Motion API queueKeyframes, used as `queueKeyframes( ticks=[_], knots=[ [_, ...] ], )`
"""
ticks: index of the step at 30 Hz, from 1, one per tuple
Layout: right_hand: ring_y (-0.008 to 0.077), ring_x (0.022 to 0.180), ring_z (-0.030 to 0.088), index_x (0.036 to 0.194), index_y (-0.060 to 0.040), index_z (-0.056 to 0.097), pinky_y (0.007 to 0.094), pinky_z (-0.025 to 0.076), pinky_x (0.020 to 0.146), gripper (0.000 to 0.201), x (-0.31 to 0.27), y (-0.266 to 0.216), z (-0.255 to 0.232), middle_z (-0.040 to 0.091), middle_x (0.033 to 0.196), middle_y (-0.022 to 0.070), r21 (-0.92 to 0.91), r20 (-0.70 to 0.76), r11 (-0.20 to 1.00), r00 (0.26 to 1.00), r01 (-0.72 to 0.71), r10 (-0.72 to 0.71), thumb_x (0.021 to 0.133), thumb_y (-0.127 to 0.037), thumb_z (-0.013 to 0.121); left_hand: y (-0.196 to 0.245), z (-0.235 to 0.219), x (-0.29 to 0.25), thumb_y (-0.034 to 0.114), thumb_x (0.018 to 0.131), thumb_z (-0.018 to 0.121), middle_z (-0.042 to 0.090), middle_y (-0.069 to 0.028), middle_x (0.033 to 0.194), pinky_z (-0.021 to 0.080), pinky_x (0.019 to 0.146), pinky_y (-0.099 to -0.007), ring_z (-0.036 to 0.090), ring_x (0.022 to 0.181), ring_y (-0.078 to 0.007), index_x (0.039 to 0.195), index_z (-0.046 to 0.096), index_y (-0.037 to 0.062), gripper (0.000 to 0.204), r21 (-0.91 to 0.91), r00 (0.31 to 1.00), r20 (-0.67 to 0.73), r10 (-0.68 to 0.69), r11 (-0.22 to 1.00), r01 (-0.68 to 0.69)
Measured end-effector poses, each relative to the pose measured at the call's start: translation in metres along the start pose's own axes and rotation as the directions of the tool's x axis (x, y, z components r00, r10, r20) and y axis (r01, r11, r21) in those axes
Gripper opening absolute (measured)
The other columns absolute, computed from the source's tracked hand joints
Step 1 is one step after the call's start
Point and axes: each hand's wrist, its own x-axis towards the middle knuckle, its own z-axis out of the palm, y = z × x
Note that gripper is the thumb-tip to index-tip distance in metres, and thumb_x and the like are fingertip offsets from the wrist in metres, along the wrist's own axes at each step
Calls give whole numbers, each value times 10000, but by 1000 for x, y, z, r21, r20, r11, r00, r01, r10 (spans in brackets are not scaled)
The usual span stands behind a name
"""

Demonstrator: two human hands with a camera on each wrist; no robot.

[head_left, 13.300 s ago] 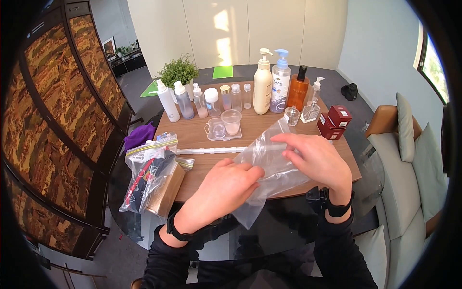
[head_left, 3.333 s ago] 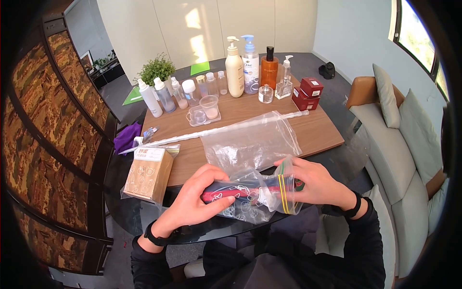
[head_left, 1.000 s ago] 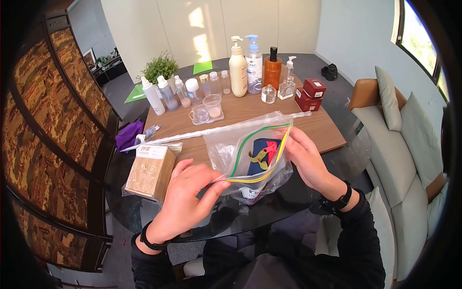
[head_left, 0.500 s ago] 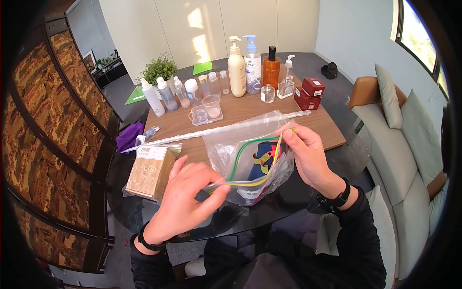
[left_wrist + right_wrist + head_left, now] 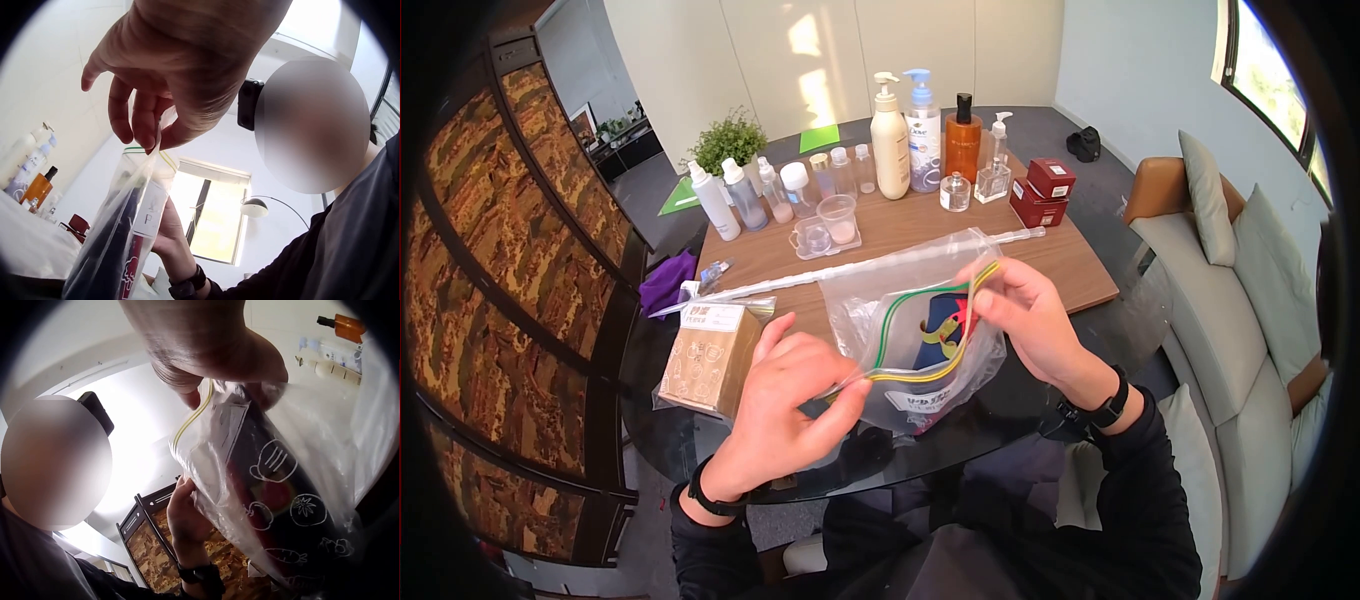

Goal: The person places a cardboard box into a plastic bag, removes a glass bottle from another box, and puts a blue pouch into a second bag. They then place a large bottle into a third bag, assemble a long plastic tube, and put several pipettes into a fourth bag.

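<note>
Both hands hold a clear zip bag point(image 5: 948, 378) upright over the near table edge, its mouth gaping between a green and a yellow zip strip. My left hand point(image 5: 795, 400) pinches the mouth's left corner between thumb and forefinger. At the right corner, my right hand point(image 5: 1035, 312) pinches the zip strips together. Inside the bag sits a dark blue and red cloth-like bundle point(image 5: 927, 345) with a yellow-green strap. The right wrist view shows white food drawings printed on the bag point(image 5: 275, 459). A larger clear plastic bag point(image 5: 855, 290) lies flat behind it, partly hidden.
A bagged cardboard box point(image 5: 705, 365) stands left of my left hand. A long white plastic strip point(image 5: 800, 277) crosses the wooden board point(image 5: 940, 225). Several small bottles point(image 5: 745, 200), tall pump bottles point(image 5: 890, 150) and dark red boxes point(image 5: 1038, 207) line the far side.
The filled zip bag, earlier beside the cardboard box, is now held between both hands. The larger clear bag was put down. Just now the right fingers shifted slightly left, pinching the right corner.
</note>
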Motion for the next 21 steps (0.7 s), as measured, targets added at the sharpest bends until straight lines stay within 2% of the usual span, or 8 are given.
queueKeyframes(
  ticks=[2,5,8,12,14,17,21],
  knots=[
    [105,972,579,1027,-16,637,284,458,880,160,-1,-4,0,637,1027,35,-51,73,999,997,3,1,938,-149,638,-2,0,-1,113,791,695,621,-35,767,322,1042,-482,601,780,-224,835,655,68,74,-13,999,-1,-46,999,46],
    [74,878,602,1020,-3,651,240,487,804,148,-1,-3,-1,661,951,17,-34,34,999,999,5,-4,940,-127,640,-1,2,-2,133,797,698,630,-44,789,306,1058,-484,609,804,-224,867,663,71,101,11,992,-24,-125,992,125],
    [88,946,579,1010,-11,634,260,458,861,151,-3,-4,1,626,1050,32,-41,19,998,999,-50,51,930,-139,651,13,4,1,124,807,698,618,-43,778,293,1073,-487,592,810,-224,854,653,54,95,30,987,-34,-155,987,156],
    [100,963,579,1015,-10,633,268,459,871,144,-4,-8,6,623,1043,44,-76,73,997,997,-33,38,919,-115,654,9,-2,1,179,814,722,628,-27,762,286,1064,-488,610,836,-224,835,682,82,107,120,995,62,-73,991,65],
    [109,975,580,1016,-13,633,277,459,882,145,-4,-10,6,621,1048,54,-59,104,998,994,-18,24,902,-97,666,9,-4,0,178,815,724,621,-18,747,282,1062,-493,608,831,-222,817,681,82,105,127,997,58,-45,991,38],
    [123,986,593,1035,-5,654,286,484,874,166,-4,-8,8,636,1059,60,3,156,997,985,75,-75,883,-58,693,10,-5,0,174,814,725,614,-14,738,275,1063,-499,606,824,-221,801,678,84,102,130,999,46,-11,991,5],
    [153,1028,592,1020,-11,668,301,475,903,171,-4,-8,2,630,1095,86,-62,235,995,970,72,-56,857,-34,711,7,-3,-1,181,826,715,629,-19,775,274,1065,-510,610,836,-228,857,684,89,102,132,999,37,-18,991,13]
  ],
)
